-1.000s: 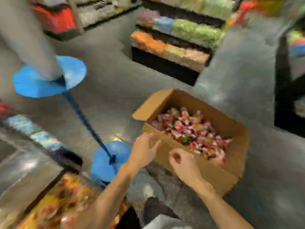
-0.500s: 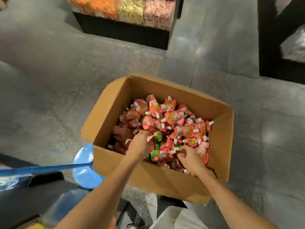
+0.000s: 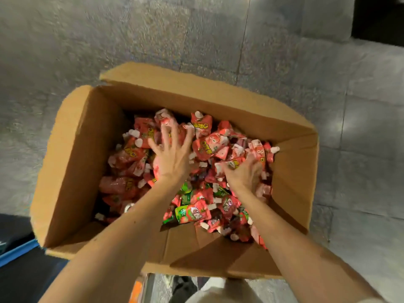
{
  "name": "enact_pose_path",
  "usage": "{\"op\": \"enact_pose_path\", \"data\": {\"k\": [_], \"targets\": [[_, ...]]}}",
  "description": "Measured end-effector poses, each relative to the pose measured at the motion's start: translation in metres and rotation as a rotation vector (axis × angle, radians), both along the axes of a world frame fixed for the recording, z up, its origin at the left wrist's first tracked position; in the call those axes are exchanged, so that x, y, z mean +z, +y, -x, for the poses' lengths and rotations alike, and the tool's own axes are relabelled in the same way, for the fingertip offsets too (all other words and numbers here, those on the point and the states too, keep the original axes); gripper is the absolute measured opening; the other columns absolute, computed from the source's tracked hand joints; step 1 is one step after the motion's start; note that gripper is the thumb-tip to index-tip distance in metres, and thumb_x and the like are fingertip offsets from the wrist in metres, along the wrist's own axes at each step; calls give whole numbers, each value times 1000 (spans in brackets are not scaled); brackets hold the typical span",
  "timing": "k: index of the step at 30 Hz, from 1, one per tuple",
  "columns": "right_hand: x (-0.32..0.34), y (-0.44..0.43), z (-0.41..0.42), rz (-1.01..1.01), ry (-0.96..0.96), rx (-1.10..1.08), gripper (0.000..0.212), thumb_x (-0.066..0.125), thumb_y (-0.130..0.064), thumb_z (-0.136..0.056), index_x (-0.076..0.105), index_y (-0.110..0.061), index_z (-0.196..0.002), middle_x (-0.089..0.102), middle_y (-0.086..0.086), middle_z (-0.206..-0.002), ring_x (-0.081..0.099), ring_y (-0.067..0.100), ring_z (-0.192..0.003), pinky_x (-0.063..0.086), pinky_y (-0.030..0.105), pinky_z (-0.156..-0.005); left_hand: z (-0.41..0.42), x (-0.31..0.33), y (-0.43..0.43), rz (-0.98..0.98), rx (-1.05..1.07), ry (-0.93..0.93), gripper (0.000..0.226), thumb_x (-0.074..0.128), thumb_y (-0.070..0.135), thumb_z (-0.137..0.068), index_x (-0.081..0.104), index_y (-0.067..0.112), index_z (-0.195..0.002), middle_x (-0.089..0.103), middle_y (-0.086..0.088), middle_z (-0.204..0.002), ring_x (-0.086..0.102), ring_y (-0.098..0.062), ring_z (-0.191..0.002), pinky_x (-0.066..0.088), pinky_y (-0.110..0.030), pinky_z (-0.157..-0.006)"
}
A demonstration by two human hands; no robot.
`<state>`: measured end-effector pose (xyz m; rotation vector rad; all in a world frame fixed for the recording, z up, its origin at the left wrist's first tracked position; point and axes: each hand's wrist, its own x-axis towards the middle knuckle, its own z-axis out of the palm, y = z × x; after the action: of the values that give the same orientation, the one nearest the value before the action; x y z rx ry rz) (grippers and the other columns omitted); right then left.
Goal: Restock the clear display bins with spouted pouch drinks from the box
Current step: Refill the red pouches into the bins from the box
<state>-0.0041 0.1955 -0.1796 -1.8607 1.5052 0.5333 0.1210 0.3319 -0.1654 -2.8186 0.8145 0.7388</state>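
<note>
With the left hand [image 3: 172,158] spread open on the pouches [image 3: 203,149] and the right hand [image 3: 247,173] clutching several, scoop inward inside the box [image 3: 72,162].

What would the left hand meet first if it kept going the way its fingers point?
The left hand lies spread on the heap, fingers aimed at the far side. It would first push into the red pouches just beyond its fingertips, then the box's far wall. Depth is hard to judge.

Stockroom or shop: pouch-filled carton [image 3: 72,162], tiled floor [image 3: 360,149]
</note>
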Motion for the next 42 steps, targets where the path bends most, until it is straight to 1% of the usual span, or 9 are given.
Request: {"op": "enact_pose_path", "data": {"k": [3, 7, 15, 19, 23, 30, 36, 39, 42], "targets": [[9, 9, -22, 277, -204, 522, 71, 74, -37, -84, 40, -14, -143, 36, 17, -146, 34, 35, -133, 35, 46, -110, -9, -5, 14, -71, 55, 59, 130, 77, 64, -70, -19, 36, -154, -29, -7, -161, 12, -49, -144, 37, -66, -101], [0, 27, -47, 205, -286, 773, 58, 70, -27, -86, 48, -15, -139, 40, 11, -143, 35, 32, -131, 35, 43, -110, -9, -1, 20, -79, -51, -21, 108, 62, 6, -89, -19, 37, -154, -27, -14, -161, 24, -48, -137, 55, -46, -85], [2, 45, -65, 86, -100, 1030, 100, 78, -17, -79, 17, -30, -156, -2, 3, -164, 6, 37, -145, 27, 60, -113, -27, 5, 43, -31, -190, 19, 94, 68, 17, -91, 3, 39, -155, -20, -18, -161, 28, -48, -134, 56, -41, -86], [5, 50, -64, 52, -83, 1019, 104, 82, -25, -77, 15, -28, -156, -6, 6, -164, 0, 38, -148, 21, 61, -115, -33, 16, 64, 46, -245, 16, 83, 56, -9, -87, 26, 33, -152, -5, -19, -163, 37, -46, -126, 54, -41, -83], [10, 65, -41, 96, -237, 1058, 58, 67, -25, -84, 44, -13, -136, 19, 13, -155, 20, 34, -141, 36, 55, -109, -35, 25, 83, 250, -149, 41, 51, 58, -11, -83, 52, 18, -125, 27, -23, -156, 51, -49, -103, 55, -53, -65], [26, 106, -26, -246, -141, 902, 72, 67, -54, -82, 44, -9, -134, -8, 7, -162, 14, 43, -147, 34, 52, -113, -27, 54, 105, 540, 53, 83, 35, 61, 4, -93, 63, 20, -124, 45, -9, -150, 60, -36, -116, 53, -46, -89], [38, 144, -37, -206, 131, 839, 45, 63, -21, -93, 52, 0, -131, 12, 25, -158, 20, 45, -143, 35, 44, -111, -14, 83, 134, 716, 314, 150, 37, 65, 4, -91, 65, 22, -123, 58, 3, -136, 51, -17, -130, 43, -42, -110], [26, 145, -47, -234, 200, 752, 48, 63, -32, -94, 52, -5, -132, 29, 25, -148, 43, 42, -129, 45, 43, -98, -7, 99, 148, 802, 499, 204, 40, 66, 0, -86, 65, 23, -119, 62, 8, -126, 56, -7, -120, 47, -26, -100], [17, 146, -49, -233, 191, 759, 45, 65, -21, -92, 48, -7, -132, 42, 23, -139, 54, 39, -117, 48, 41, -89, 2, 106, 157, 888, 692, 278, 34, 67, 3, -87, 65, 25, -112, 64, 9, -118, 64, -6, -84, 51, -20, -65]]}}
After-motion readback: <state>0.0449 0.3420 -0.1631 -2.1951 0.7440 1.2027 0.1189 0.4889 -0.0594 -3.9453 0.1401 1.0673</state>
